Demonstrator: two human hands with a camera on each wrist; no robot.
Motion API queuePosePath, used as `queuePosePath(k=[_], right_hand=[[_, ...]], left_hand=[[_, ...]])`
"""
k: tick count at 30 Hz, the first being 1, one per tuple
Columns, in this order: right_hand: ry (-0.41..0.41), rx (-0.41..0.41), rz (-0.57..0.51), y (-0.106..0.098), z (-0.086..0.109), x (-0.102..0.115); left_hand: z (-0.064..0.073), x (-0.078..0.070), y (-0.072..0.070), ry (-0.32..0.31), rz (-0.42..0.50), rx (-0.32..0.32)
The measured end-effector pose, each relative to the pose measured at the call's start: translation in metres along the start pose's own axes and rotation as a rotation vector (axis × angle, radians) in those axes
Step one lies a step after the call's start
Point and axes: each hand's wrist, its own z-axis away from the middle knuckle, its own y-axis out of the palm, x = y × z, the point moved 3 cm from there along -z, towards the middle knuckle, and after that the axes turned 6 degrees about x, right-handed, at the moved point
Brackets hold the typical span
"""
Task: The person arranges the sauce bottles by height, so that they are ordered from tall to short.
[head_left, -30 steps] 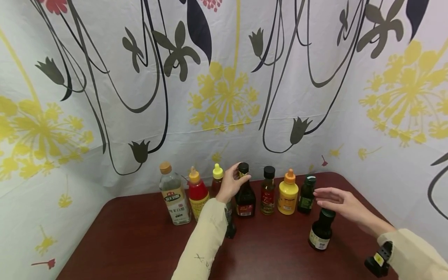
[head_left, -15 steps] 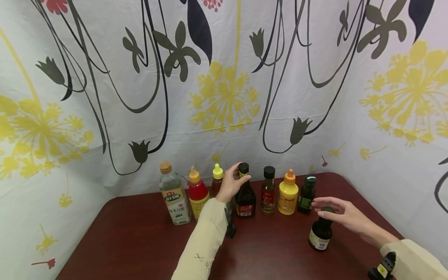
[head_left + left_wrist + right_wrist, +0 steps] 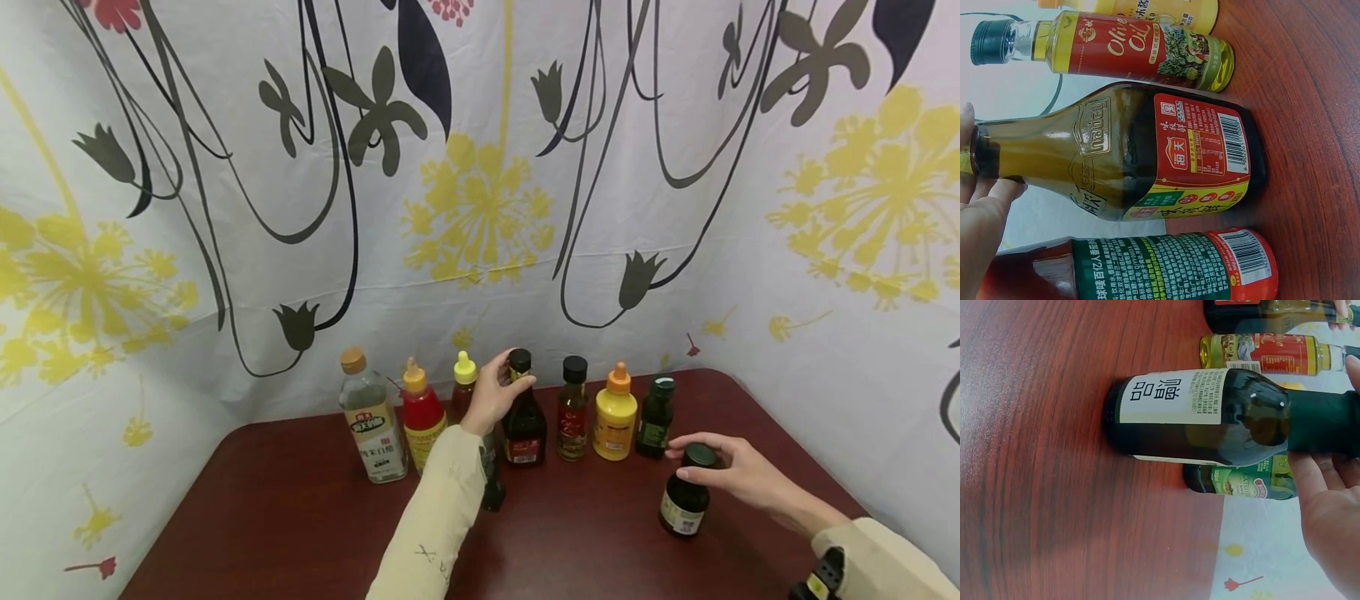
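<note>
My left hand [image 3: 492,398] grips the neck of a soy sauce bottle [image 3: 525,433], which stands upright in the row at the back. Its red and yellow label [image 3: 1200,150] faces the left wrist camera. On the right, my right hand [image 3: 738,475] is around the capped neck of a dark glass bottle [image 3: 684,504], thumb on the near side and fingers behind. This bottle has a green neck wrap [image 3: 1319,422] and a white label; it stands on the table in front of the row.
Left of the soy sauce are a white vinegar bottle [image 3: 375,429], a red squeeze bottle [image 3: 423,412] and a yellow-capped sauce bottle [image 3: 464,383]. Rightward stand an olive oil bottle [image 3: 573,417], a yellow squeeze bottle [image 3: 615,421] and a small green bottle [image 3: 656,421]. Patterned cloth [image 3: 480,317] hangs behind the table [image 3: 285,517].
My right hand has come down from above the dark glass bottle and closed around its neck. The left hand stays on the soy sauce bottle, and the bottles have kept their places.
</note>
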Motion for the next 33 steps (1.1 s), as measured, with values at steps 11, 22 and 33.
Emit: queuePosePath(k=[11,22,33], right_hand=[[0.08,-0.001,-0.023,-0.001,-0.001,0.005],[0.128,-0.078,0.026,-0.01,-0.004,0.008],[0.208,-0.178,0.153,-0.034,-0.006,0.013]], left_hand=[[0.001,0.001,-0.001,0.002,-0.003,-0.007],[0.001,0.001,-0.001,-0.008,0.001,-0.005],[-0.001,0.001,0.001,-0.013,-0.009,-0.009]])
